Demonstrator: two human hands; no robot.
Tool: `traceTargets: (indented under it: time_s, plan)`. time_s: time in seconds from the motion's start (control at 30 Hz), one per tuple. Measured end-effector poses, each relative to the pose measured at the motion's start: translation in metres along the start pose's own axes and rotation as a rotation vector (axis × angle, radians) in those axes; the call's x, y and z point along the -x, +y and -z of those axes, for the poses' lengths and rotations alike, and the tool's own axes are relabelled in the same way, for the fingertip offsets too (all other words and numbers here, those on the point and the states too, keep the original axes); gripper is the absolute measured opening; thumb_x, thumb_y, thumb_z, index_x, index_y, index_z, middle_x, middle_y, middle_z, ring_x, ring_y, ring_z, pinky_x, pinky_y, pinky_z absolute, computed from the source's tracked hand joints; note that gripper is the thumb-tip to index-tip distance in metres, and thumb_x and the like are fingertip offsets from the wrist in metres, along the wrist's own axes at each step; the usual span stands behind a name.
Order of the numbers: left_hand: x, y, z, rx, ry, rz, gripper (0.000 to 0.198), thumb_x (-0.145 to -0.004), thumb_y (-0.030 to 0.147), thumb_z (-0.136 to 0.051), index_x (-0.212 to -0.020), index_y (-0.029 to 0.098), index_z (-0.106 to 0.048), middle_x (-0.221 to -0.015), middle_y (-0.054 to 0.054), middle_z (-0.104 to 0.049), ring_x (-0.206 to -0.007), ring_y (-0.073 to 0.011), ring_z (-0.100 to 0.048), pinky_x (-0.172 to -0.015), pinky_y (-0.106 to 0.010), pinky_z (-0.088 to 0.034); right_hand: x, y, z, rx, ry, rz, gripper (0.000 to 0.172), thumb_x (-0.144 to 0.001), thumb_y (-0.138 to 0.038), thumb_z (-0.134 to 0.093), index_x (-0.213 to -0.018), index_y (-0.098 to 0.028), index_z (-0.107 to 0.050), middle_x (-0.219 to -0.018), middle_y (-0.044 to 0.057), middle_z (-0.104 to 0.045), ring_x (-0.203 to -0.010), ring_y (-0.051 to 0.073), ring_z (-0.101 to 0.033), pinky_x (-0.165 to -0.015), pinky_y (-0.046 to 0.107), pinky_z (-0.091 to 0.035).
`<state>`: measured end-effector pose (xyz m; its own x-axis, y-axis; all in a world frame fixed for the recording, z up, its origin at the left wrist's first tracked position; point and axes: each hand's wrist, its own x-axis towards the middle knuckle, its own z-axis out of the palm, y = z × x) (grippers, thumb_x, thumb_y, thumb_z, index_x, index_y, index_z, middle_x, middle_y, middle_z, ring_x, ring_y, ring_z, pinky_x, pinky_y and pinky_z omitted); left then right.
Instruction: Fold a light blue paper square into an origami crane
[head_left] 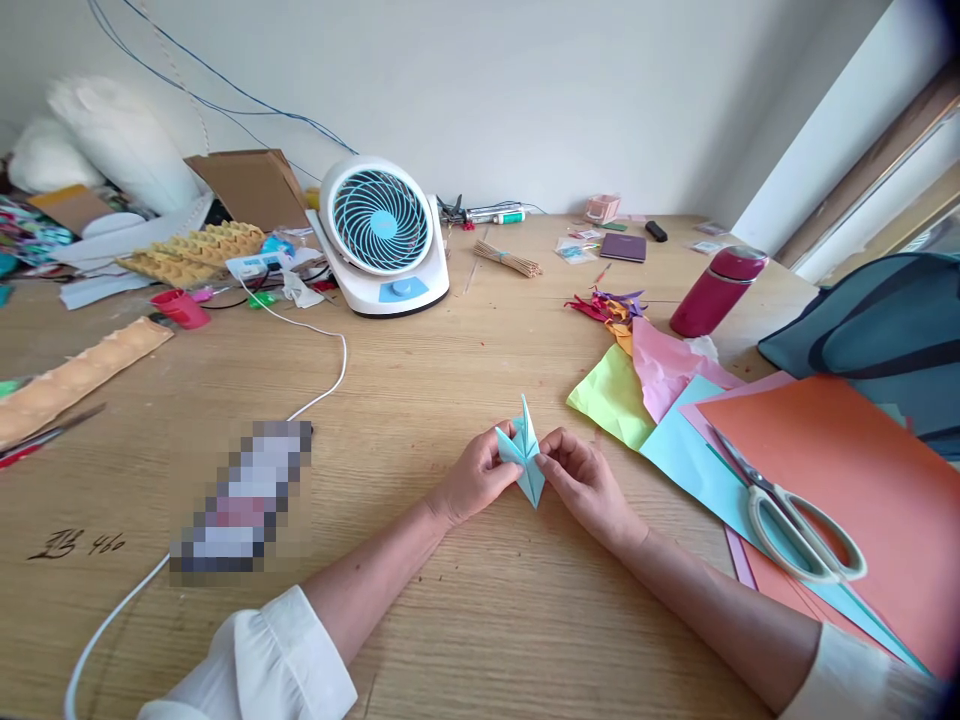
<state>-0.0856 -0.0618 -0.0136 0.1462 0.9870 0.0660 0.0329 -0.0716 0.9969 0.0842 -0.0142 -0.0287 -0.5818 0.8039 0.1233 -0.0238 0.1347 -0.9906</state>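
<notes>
A small folded piece of light blue paper (531,480), with pointed flaps sticking up and a point at the bottom, is held between both hands just above the table. My left hand (480,478) pinches its left side, thumb in front and fingers behind. On the right side, my right hand (583,480) grips the paper's edge between thumb and fingertips, the other fingers curled. Part of the paper is hidden behind the left thumb and fingers.
Right of my hands lie coloured paper sheets (847,450) with white-handled scissors (802,530) on top. Beyond them stand a magenta bottle (709,300) and a blue-grey bag (885,330). A white fan (386,235) stands at the back, and a corded, blurred-out phone (244,500) lies left.
</notes>
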Motion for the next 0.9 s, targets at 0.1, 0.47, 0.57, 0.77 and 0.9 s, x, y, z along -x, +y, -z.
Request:
traceTargets:
  time_s: [0.1,0.47,0.57,0.77,0.9]
  plan:
    - [-0.0005,-0.0052,0.0001,-0.015,0.021,0.008,0.008,-0.080,0.020,-0.054,-0.079,0.019,-0.046,-0.073,0.004,-0.042,-0.065,-0.0103,-0.040,-0.059,-0.023,-0.033,0.0005,0.0003,-0.0001,0.005,-0.002,0.001,0.027,-0.092,-0.045,-0.060,-0.081,-0.021,-0.054,-0.074,-0.001,-0.054,-0.067,0.014,-0.050,-0.061,0.028,-0.042]
    - [0.0014,0.0001,0.0023,-0.060,0.112,-0.006,0.006,-0.073,0.015,-0.052,-0.076,0.018,-0.048,-0.071,0.004,-0.043,-0.067,-0.0112,-0.039,-0.061,-0.024,-0.033,-0.0038,0.0015,-0.0075,0.037,-0.018,0.006,0.025,-0.093,-0.043,-0.058,-0.082,-0.021,-0.054,-0.073,-0.001,-0.054,-0.065,0.014,-0.047,-0.059,0.028,-0.039]
    - [0.0004,-0.0002,0.0023,-0.061,0.106,-0.007,0.007,-0.071,0.015,-0.051,-0.076,0.018,-0.047,-0.070,0.004,-0.042,-0.066,-0.0112,-0.038,-0.061,-0.024,-0.033,-0.0042,0.0017,-0.0076,0.040,-0.014,0.010,0.025,-0.093,-0.043,-0.058,-0.082,-0.021,-0.053,-0.073,-0.001,-0.053,-0.065,0.014,-0.047,-0.059,0.027,-0.039]
    - [-0.0007,-0.0013,0.0018,-0.066,0.103,-0.003,0.008,-0.073,0.017,-0.053,-0.076,0.019,-0.046,-0.069,0.004,-0.041,-0.065,-0.0113,-0.037,-0.059,-0.024,-0.032,-0.0037,0.0025,-0.0062,0.049,-0.026,0.012,0.024,-0.094,-0.041,-0.057,-0.082,-0.021,-0.054,-0.073,-0.001,-0.054,-0.064,0.014,-0.047,-0.059,0.027,-0.038]
    - [0.0010,-0.0010,0.0017,-0.073,0.093,-0.015,0.009,-0.074,0.015,-0.054,-0.074,0.019,-0.045,-0.070,0.004,-0.040,-0.066,-0.0111,-0.036,-0.060,-0.024,-0.032,-0.0027,0.0019,-0.0054,0.057,-0.043,0.015,0.023,-0.094,-0.041,-0.057,-0.083,-0.021,-0.053,-0.073,-0.001,-0.054,-0.065,0.014,-0.047,-0.059,0.027,-0.038]
